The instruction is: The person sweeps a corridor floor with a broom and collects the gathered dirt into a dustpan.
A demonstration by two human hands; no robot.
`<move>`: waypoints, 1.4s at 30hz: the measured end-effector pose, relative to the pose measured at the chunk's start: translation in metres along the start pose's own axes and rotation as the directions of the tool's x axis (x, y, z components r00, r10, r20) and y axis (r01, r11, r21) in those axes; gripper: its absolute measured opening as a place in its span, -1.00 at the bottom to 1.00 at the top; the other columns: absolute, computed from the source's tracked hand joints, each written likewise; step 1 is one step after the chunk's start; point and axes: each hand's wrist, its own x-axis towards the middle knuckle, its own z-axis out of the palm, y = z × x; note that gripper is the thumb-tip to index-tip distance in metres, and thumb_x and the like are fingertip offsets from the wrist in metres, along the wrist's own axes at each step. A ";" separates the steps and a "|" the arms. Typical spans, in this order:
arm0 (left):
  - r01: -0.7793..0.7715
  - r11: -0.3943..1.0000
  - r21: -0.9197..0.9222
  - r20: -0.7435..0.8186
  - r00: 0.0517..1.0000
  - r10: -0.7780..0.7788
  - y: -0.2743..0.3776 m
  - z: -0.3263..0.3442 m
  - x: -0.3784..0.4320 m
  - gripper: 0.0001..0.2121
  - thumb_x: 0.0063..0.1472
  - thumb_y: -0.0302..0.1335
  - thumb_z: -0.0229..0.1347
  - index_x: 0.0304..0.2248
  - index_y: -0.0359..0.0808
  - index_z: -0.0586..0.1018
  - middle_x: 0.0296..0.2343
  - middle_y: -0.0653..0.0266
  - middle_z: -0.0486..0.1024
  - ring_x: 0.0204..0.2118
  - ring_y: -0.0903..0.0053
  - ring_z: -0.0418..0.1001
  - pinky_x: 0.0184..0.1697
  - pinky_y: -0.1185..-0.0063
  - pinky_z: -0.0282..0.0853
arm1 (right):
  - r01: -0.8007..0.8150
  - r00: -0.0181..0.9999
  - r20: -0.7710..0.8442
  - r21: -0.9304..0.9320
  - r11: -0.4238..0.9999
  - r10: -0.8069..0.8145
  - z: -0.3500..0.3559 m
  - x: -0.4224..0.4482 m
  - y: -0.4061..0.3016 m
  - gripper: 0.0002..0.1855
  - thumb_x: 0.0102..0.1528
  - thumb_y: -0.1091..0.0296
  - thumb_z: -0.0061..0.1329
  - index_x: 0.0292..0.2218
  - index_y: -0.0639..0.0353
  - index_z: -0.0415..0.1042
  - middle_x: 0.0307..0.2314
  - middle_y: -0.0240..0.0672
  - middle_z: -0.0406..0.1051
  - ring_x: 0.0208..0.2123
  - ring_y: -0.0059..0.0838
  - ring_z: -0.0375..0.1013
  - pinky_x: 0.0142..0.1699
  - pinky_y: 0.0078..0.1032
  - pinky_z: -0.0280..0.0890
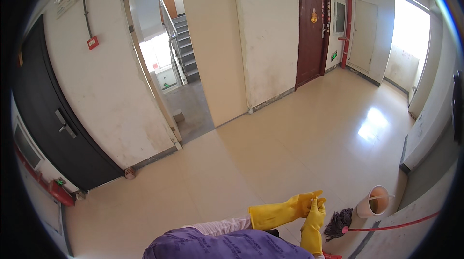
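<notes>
My left hand [304, 204], in a long yellow rubber glove, reaches across in front of me with some fingers stretched out. Against its fingers rests my right hand [316, 213], gloved the same way and pointing upward. The fingers overlap, so whether either hand grips the other's glove or something small is unclear. Just right of the hands lies the dark string head of a mop [339, 224], with its red handle [393, 228] running off to the right. Beyond it, a white plastic bucket [363, 209] with a raised handle holds murky liquid.
Glossy beige floor tiles [268, 157] run along the corridor. A black door [69, 114] is at left, and an open doorway shows stairs [186, 47]. Farther off are a dark red door [312, 41] and a red pipe [347, 16]. A low wall [409, 219] borders the right side.
</notes>
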 end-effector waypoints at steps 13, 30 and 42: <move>0.000 0.882 0.472 -0.245 0.961 0.132 0.000 -0.001 -0.001 -0.64 0.09 -0.52 -0.17 -0.06 -0.25 0.28 -0.30 0.27 0.35 -0.16 0.56 0.25 -0.13 0.71 0.15 | 0.344 0.919 0.355 -0.513 0.787 -0.170 0.042 -0.060 -0.032 -0.43 -0.07 0.31 -0.03 -0.05 0.37 0.13 -0.27 -0.09 0.32 -0.20 -0.28 0.32 -0.12 -0.43 0.19; 0.370 0.815 -0.445 -0.241 0.827 -0.508 -0.195 -0.042 0.052 -0.73 -0.09 -0.58 0.07 -0.33 -0.23 0.35 -0.59 0.37 0.37 -0.50 0.57 0.36 -0.44 0.71 0.23 | 0.187 0.890 0.377 -0.814 0.550 0.256 0.031 -0.062 -0.008 -0.34 -0.03 -0.08 -0.16 -0.02 0.20 0.15 -0.18 -0.07 0.30 -0.11 -0.20 0.28 -0.06 -0.43 0.17; -0.106 0.587 -0.802 -0.343 0.887 -0.310 -0.078 -0.041 0.034 -0.68 0.14 -0.38 -0.18 -0.08 -0.12 0.25 -0.22 0.25 0.26 -0.18 0.46 0.22 -0.10 0.59 0.08 | -0.567 0.812 0.496 0.549 0.614 0.307 0.009 -0.014 -0.008 -0.55 0.10 0.17 -0.28 0.01 0.08 0.11 0.03 -0.29 0.04 0.05 -0.30 0.04 0.05 -0.25 0.01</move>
